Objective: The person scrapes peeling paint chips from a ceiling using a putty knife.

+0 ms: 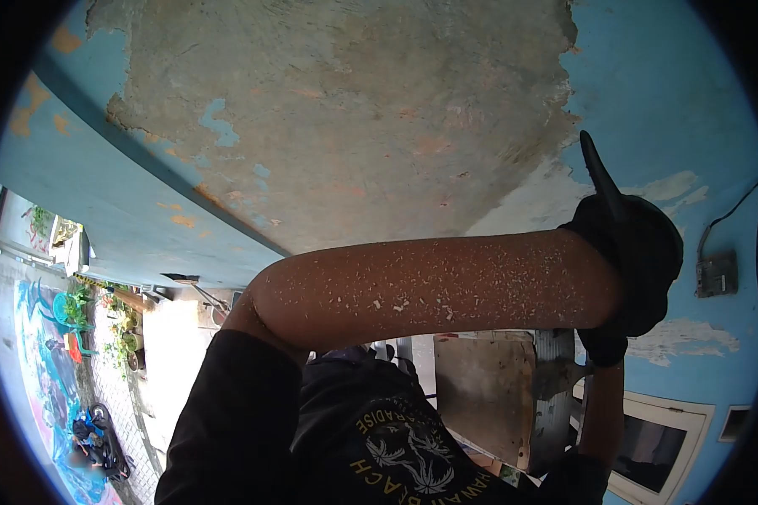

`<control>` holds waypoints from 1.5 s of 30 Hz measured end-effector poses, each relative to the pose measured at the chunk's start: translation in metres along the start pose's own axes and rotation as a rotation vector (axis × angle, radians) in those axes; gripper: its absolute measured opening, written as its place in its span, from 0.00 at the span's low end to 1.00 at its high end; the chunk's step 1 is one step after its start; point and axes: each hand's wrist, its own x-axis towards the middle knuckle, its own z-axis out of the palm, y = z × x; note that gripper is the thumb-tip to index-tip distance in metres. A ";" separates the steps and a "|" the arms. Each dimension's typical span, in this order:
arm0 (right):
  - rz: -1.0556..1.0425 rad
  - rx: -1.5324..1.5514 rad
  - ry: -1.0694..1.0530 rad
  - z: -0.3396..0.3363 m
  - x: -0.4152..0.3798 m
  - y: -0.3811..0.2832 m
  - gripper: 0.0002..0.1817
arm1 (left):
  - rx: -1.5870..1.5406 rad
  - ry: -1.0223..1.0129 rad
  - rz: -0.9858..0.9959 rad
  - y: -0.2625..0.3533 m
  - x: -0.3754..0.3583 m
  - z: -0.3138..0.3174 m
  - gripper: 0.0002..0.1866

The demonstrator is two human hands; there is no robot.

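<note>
My left hand (644,261), in a black glove, is at the right against the light-blue wall (674,109). It is closed around a dark narrow tool, seemingly a scraper (600,172) seen edge-on, whose tip points up toward the ragged paint edge. Pale flakes dot my bare left forearm (429,286), which crosses the view. Just below is my right hand (602,347), also in a black glove. It is close to or touching the left one, and its fingers are hidden. A large area of bare grey plaster (354,118) shows where paint is gone.
An electrical box (717,273) with a cable is fixed to the wall at right. Below are a worn board (484,396) and a framed window (657,442). Far left, potted plants (130,341), a teal chair (57,311) and a motorcycle (101,442) stand outside.
</note>
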 end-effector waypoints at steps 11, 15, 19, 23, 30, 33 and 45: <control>0.002 0.195 -0.257 0.049 0.008 -0.073 0.19 | 0.123 0.292 -0.259 -0.085 0.049 0.074 0.23; -0.139 0.140 -0.208 0.072 0.005 -0.104 0.14 | 0.220 0.034 -0.573 -0.191 0.041 0.182 0.19; -0.083 0.379 -0.409 0.107 -0.001 -0.145 0.15 | 0.396 -0.096 -0.664 -0.269 0.019 0.285 0.12; 0.093 0.710 -0.563 0.150 0.003 -0.150 0.14 | 0.370 -0.188 -0.748 -0.265 0.025 0.314 0.14; 0.144 0.205 -0.354 0.143 0.073 -0.064 0.12 | 0.149 0.031 -0.494 -0.136 0.020 0.208 0.19; -0.207 -0.181 -0.268 0.122 0.072 -0.083 0.11 | 0.140 0.071 -0.421 -0.112 0.014 0.180 0.18; 0.200 0.349 -0.380 0.148 0.057 -0.111 0.14 | 0.056 -0.021 -0.314 -0.097 -0.005 0.155 0.15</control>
